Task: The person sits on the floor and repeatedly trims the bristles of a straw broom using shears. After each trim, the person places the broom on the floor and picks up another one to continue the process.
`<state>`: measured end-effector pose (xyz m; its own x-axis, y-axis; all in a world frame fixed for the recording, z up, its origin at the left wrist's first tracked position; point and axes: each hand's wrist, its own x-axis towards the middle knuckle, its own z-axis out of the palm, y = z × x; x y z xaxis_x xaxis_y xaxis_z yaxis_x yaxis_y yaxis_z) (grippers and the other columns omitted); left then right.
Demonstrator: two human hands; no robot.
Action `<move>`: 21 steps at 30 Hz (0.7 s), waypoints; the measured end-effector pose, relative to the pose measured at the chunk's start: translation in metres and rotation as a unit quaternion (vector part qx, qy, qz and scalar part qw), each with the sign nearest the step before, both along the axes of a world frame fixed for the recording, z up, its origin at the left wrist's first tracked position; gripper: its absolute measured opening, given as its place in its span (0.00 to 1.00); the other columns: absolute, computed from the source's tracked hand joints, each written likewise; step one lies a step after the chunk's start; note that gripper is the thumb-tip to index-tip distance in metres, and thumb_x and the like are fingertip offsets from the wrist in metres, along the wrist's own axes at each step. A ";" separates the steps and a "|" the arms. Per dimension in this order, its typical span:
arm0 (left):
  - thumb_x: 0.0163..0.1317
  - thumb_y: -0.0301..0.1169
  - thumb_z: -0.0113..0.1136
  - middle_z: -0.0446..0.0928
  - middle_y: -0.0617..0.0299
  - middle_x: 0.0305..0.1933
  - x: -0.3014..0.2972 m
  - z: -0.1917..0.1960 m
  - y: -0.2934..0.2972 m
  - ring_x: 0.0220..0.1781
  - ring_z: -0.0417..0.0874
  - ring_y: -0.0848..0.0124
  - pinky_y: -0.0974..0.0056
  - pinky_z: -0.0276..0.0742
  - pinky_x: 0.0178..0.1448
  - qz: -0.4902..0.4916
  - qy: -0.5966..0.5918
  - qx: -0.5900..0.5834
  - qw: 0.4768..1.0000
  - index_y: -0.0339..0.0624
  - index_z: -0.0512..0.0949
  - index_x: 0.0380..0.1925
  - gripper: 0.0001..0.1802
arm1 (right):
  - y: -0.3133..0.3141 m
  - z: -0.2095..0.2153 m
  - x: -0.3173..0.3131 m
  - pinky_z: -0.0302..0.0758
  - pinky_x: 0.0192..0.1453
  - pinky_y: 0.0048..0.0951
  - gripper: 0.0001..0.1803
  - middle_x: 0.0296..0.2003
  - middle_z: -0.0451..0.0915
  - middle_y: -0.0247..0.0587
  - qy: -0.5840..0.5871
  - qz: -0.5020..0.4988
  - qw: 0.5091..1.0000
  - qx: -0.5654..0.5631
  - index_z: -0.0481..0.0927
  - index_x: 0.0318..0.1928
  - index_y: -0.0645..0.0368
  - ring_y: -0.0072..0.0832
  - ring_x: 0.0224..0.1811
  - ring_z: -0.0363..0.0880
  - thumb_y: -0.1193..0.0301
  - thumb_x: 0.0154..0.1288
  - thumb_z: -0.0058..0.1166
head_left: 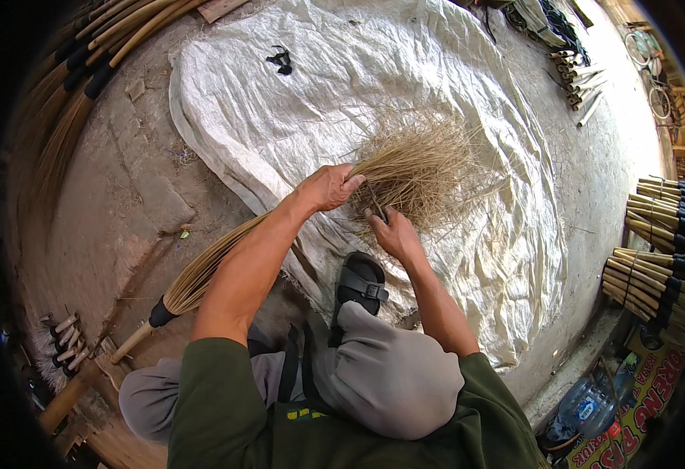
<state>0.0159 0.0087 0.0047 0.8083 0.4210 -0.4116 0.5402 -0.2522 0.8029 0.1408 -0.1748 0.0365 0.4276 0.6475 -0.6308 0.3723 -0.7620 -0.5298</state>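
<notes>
A broom (208, 266) of long tan fibres lies slantwise under my left forearm, its pale handle toward the lower left and a black binding at its neck. My left hand (331, 187) is closed round the fibres near their far end. Close beside it, my right hand (393, 233) grips a dark, narrow-bladed tool, seemingly scissors (374, 205), against the fibres; the fingers hide most of it. Loose straw-like fibre clippings (428, 168) are heaped just beyond both hands on a white woven sheet (241, 109).
More brooms (84, 86) stand at the upper left. Bundled broom handles (655, 281) lie at the right, near a clear plastic bottle (589, 406). Short sticks (581, 82) are stacked at the upper right. A black scrap (281, 60) lies on the sheet. My sandalled foot (360, 285) rests at its near edge.
</notes>
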 end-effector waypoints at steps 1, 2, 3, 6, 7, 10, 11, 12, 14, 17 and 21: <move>0.75 0.54 0.49 0.80 0.39 0.34 0.000 0.001 0.000 0.37 0.79 0.46 0.49 0.76 0.47 -0.004 0.007 0.005 1.000 0.36 0.77 0.44 0.27 | 0.001 0.000 -0.001 0.75 0.53 0.55 0.34 0.38 0.83 0.70 -0.010 0.000 1.000 0.003 0.81 0.43 0.68 0.64 0.48 0.82 0.42 0.71 0.51; 0.75 0.54 0.49 0.80 0.39 0.34 0.000 0.002 0.001 0.37 0.79 0.47 0.49 0.76 0.47 -0.009 0.015 0.007 1.000 0.37 0.77 0.44 0.27 | 0.003 0.001 -0.001 0.75 0.51 0.53 0.34 0.36 0.83 0.67 -0.018 0.002 1.000 -0.006 0.81 0.43 0.67 0.62 0.46 0.83 0.42 0.72 0.51; 0.75 0.54 0.49 0.80 0.40 0.34 0.000 0.003 0.001 0.37 0.79 0.47 0.50 0.76 0.47 -0.013 0.022 0.009 1.000 0.37 0.78 0.44 0.27 | 0.004 0.002 -0.002 0.75 0.49 0.52 0.34 0.35 0.83 0.65 -0.031 0.004 0.999 -0.015 0.81 0.42 0.67 0.60 0.44 0.83 0.41 0.73 0.51; 0.75 0.54 0.49 0.81 0.41 0.35 0.001 0.000 0.002 0.37 0.81 0.49 0.51 0.77 0.47 -0.007 0.005 -0.010 1.000 0.37 0.79 0.45 0.28 | 0.006 0.004 -0.006 0.75 0.50 0.54 0.36 0.35 0.83 0.67 -0.047 0.010 0.999 -0.013 0.82 0.44 0.66 0.62 0.45 0.83 0.39 0.73 0.50; 0.75 0.54 0.50 0.81 0.41 0.35 0.001 -0.002 0.002 0.37 0.81 0.50 0.51 0.77 0.48 -0.004 0.000 -0.007 1.000 0.38 0.79 0.46 0.28 | 0.006 0.004 -0.006 0.75 0.50 0.54 0.36 0.35 0.83 0.67 -0.047 0.006 0.999 -0.013 0.83 0.44 0.66 0.62 0.45 0.83 0.39 0.73 0.50; 0.76 0.52 0.51 0.82 0.43 0.36 0.001 -0.010 0.002 0.39 0.81 0.55 0.52 0.77 0.48 0.001 0.001 -0.008 1.000 0.38 0.80 0.48 0.26 | 0.007 0.002 -0.006 0.76 0.52 0.55 0.34 0.37 0.84 0.67 -0.041 0.004 0.999 -0.016 0.83 0.46 0.64 0.62 0.46 0.83 0.40 0.73 0.50; 0.77 0.50 0.52 0.83 0.46 0.37 0.001 -0.013 0.002 0.39 0.80 0.59 0.54 0.78 0.49 0.000 0.009 -0.010 1.000 0.37 0.80 0.50 0.25 | 0.007 0.001 -0.005 0.76 0.54 0.55 0.33 0.39 0.84 0.66 -0.034 0.007 0.999 -0.029 0.83 0.47 0.62 0.61 0.48 0.83 0.40 0.73 0.50; 0.78 0.48 0.52 0.84 0.48 0.38 0.001 -0.016 0.002 0.40 0.80 0.63 0.56 0.78 0.49 0.008 0.013 -0.006 1.000 0.37 0.81 0.52 0.24 | 0.007 -0.001 -0.004 0.76 0.55 0.55 0.32 0.40 0.85 0.66 -0.031 0.008 0.999 -0.044 0.84 0.49 0.61 0.61 0.49 0.83 0.41 0.73 0.50; 0.76 0.51 0.53 0.82 0.44 0.35 0.001 -0.021 0.002 0.38 0.80 0.56 0.53 0.77 0.48 0.015 -0.020 -0.013 1.000 0.36 0.80 0.48 0.25 | 0.006 -0.004 -0.002 0.76 0.55 0.55 0.33 0.40 0.85 0.66 -0.008 0.001 0.999 -0.053 0.83 0.48 0.62 0.62 0.49 0.83 0.40 0.73 0.50; 0.77 0.48 0.52 0.82 0.49 0.36 0.001 -0.025 0.004 0.39 0.78 0.64 0.57 0.77 0.48 0.031 0.001 -0.004 1.000 0.34 0.80 0.48 0.24 | 0.002 -0.009 -0.001 0.76 0.55 0.55 0.35 0.39 0.84 0.68 0.013 0.010 1.000 -0.012 0.83 0.47 0.65 0.63 0.48 0.83 0.40 0.72 0.51; 0.78 0.45 0.53 0.82 0.55 0.37 0.001 -0.025 0.010 0.41 0.75 0.71 0.60 0.76 0.48 0.005 -0.010 -0.058 0.998 0.33 0.80 0.49 0.23 | -0.003 -0.013 0.001 0.75 0.56 0.55 0.36 0.39 0.84 0.69 0.015 0.007 1.000 0.027 0.82 0.47 0.67 0.64 0.49 0.83 0.39 0.71 0.52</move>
